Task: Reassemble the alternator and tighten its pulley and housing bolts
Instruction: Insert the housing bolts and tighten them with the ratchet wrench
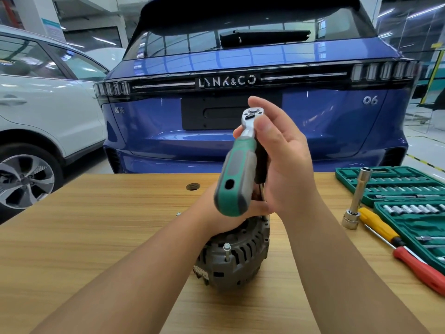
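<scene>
My right hand [284, 162] curls round the head of the ratchet [237, 169], its socket hidden. My left hand [231, 213] grips the top of the alternator [237, 254], upright on the bench [96, 225]. Housing looks joined, but one bolt [226, 249] stands proud, so tightening remains.

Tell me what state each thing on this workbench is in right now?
Ratchet wrench: raised above the alternator, right hand holding its head end.
Alternator: on the table, left hand resting on top.
Housing bolt: sticking up, not seated.
Socket case: open.
Long socket: standing upright.
Screwdrivers: lying unused.
</scene>
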Demonstrator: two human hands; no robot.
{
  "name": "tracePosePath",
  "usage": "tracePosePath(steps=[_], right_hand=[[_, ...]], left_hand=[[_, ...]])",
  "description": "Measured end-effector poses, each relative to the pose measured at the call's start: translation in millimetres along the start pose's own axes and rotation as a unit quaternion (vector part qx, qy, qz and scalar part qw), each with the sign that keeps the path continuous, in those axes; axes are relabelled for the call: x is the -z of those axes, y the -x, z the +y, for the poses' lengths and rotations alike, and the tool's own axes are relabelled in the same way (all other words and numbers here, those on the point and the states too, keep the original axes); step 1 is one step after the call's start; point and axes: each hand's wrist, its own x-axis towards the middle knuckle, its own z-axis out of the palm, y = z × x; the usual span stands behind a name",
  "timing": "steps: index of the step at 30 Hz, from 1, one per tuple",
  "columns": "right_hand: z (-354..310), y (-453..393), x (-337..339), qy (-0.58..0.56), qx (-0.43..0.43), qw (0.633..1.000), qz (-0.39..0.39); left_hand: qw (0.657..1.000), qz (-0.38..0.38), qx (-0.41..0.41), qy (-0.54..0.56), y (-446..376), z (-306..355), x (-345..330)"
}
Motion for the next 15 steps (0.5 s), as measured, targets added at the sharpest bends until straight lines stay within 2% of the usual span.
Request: tracePosePath(steps=[2,5,7,10,15], right_hand=[[-3.0,1.1,-3.2,-0.001,0.003,0.999,0.036],[-3.7,-1.6,-2.2,0.06,0.022,0.991,0.12],[-6.0,-4.9,4.9,0.043,0.008,0.989,0.144],[-9.2,-6.7,13.7,0.037,0.002,0.995,0.094],[4.9,-0.9,1.9,0.138,0.143,0.98,0.028]], left_hand=[[1.0,0.002,-0.017,0.002,1.2,3.3,-1.1],[0.999,0.003,-0.024,-0.039,3.4,8.0,-1.3],[0.999,0.006,-0.019,-0.045,2.2,7.5,-1.0],[0.999,0.005,-0.01,-0.051,-0.6,4.5,-0.5],[0.997,0.027,-0.062,0.023,0.6,3.3,-2.9]])
